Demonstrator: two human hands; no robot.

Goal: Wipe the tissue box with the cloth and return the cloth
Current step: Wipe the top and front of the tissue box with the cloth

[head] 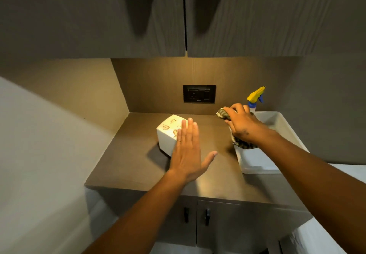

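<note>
A white tissue box (166, 135) with a gold leaf pattern on top stands on the brown counter (213, 162), left of centre. My left hand (188, 151) hovers flat with its fingers spread, over the box's right side; whether it touches the box is unclear. My right hand (240, 125) is closed around a striped green and cream cloth (222, 113), held above the near left corner of a white tub (263, 161). Part of the cloth hangs below my wrist over the tub's rim.
A spray bottle (255, 97) with a yellow and blue trigger head stands behind the tub. A black wall socket (199, 96) sits on the back panel. Upper cabinets (178, 16) hang low over the counter. Cabinet doors with black handles (207, 216) lie below the counter's front edge.
</note>
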